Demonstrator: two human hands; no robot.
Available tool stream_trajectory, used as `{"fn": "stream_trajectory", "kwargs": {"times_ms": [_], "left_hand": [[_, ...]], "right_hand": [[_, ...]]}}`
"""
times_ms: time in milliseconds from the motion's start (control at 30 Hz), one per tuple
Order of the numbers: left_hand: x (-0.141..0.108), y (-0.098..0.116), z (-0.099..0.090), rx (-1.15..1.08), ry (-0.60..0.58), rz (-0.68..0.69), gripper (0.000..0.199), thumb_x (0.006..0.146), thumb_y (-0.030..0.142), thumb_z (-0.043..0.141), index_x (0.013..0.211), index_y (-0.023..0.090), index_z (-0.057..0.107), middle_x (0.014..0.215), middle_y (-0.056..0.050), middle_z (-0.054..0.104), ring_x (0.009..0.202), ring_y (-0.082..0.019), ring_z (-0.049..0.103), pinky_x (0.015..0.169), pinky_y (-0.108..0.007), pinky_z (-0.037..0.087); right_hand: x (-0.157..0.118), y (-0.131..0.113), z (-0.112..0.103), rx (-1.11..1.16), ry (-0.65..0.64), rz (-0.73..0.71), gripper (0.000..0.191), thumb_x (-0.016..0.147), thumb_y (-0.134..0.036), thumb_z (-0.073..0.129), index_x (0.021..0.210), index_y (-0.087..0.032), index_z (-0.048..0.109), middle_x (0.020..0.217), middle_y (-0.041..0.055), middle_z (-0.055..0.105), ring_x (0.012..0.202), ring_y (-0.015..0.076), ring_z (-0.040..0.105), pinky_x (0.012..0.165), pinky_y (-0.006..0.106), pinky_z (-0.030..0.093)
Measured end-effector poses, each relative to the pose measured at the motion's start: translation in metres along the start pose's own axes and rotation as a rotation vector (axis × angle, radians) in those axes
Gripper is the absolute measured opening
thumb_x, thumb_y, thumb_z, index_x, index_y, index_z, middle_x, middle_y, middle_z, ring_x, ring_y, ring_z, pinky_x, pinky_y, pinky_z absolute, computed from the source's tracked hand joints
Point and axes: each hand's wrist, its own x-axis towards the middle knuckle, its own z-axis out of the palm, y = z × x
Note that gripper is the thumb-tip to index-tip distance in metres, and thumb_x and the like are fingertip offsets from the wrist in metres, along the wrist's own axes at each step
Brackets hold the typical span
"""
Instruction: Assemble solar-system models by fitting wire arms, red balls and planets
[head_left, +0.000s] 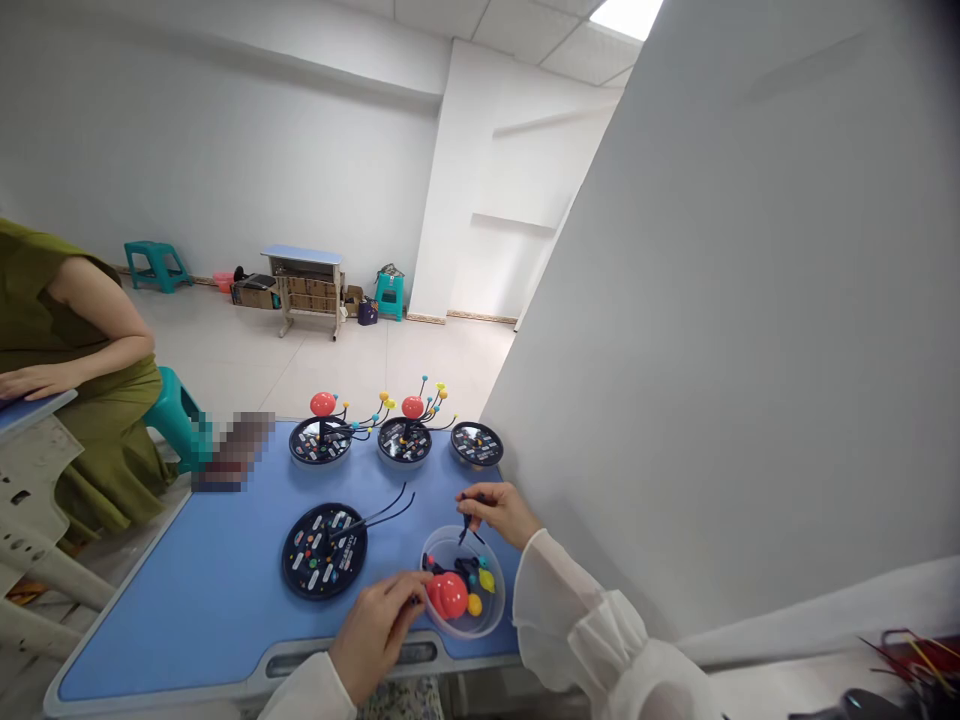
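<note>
My left hand (pixel 381 628) is closed at the left rim of a clear plastic bowl (pixel 489 622), its fingertips beside a large red ball (pixel 452 594). Also in the bowl are a yellow piece (pixel 487 580), a small orange ball (pixel 474 604) and several dark and teal pieces. Over the far rim, my right hand (pixel 504 512) pinches small black plastic parts (pixel 466 524); their exact shape is hard to make out. Left of the bowl lies a round black base (pixel 315 565) with printed labels and two thin black rods (pixel 386 514) reaching up to the right.
Along the blue table's (pixel 187 600) far edge stand two planet models (pixel 321 442) (pixel 405 440) with red balls and curved arms, and a bare black disc (pixel 477 443). A grey wall (pixel 712 350) rises close on the right. A seated person (pixel 82 370) is at the left.
</note>
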Motion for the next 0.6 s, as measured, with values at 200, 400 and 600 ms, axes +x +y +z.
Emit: {"fn": "stream_trajectory", "kwargs": {"times_ms": [200,400,600], "left_hand": [[0.002,-0.003,0.002,-0.011,0.027,-0.001,0.013,0.090,0.019,0.042,0.091,0.022,0.054,0.110,-0.009,0.068,0.099,-0.018,0.065,0.085,-0.029,0.052],[0.003,-0.001,0.002,-0.021,0.042,0.017,0.012,0.088,0.017,0.043,0.090,0.022,0.054,0.108,-0.008,0.068,0.098,-0.019,0.066,0.081,-0.027,0.053],[0.001,-0.002,0.005,-0.060,0.015,0.033,0.014,0.088,0.014,0.040,0.092,0.022,0.051,0.111,-0.008,0.066,0.099,-0.018,0.065,0.085,-0.027,0.050]], "right_hand": [[0.034,-0.003,0.010,-0.139,0.093,0.030,0.005,0.064,-0.015,0.071,0.059,-0.015,0.068,0.047,-0.0005,0.062,0.050,0.0155,0.064,0.052,0.023,0.046],[0.041,0.007,0.019,-0.182,0.086,0.032,0.015,0.078,-0.021,0.060,0.084,-0.015,0.072,0.065,0.0040,0.070,0.054,0.0148,0.066,0.047,0.021,0.047],[0.036,0.014,-0.004,-0.287,0.093,-0.025,0.018,0.076,-0.021,0.060,0.088,-0.014,0.072,0.074,0.0037,0.067,0.066,0.0152,0.063,0.061,0.026,0.049]]}}
